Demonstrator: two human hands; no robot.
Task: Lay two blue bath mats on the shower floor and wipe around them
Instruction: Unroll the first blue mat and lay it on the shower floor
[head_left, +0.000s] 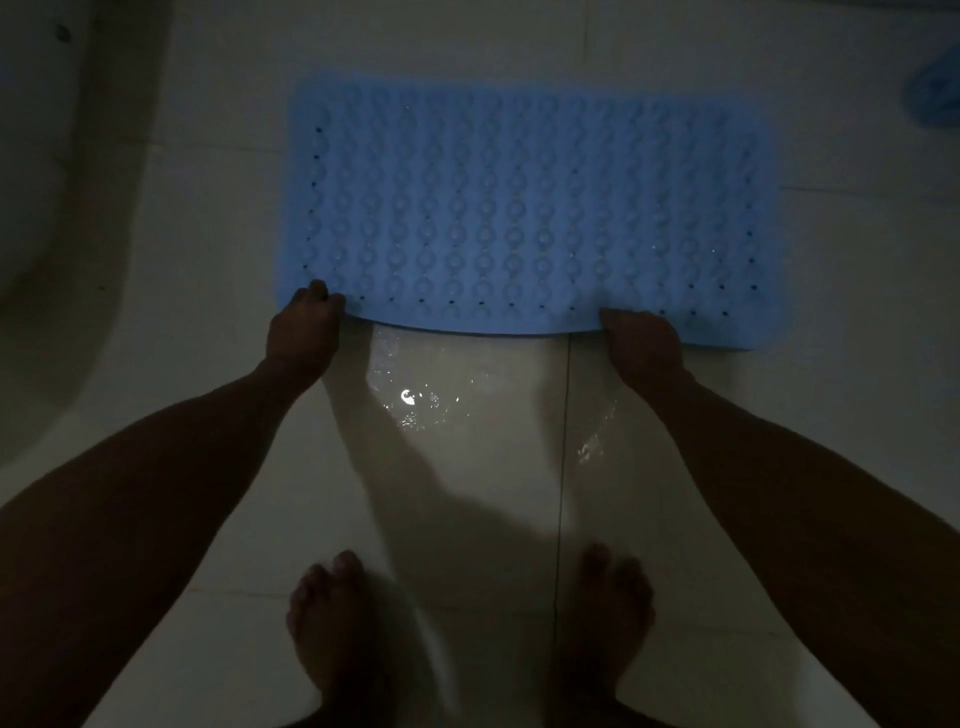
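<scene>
Wet tiled floor (467, 493) bears a blue bath mat (530, 208) and bare feet (337, 623)

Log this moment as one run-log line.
left hand: grips mat edge | right hand: grips edge | blue perforated rubber bath mat: on wet floor

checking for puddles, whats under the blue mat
Wet, glossy floor tile shows just below the blue mat's near edge, which the left hand and right hand grip. The floor directly beneath is covered.
</scene>
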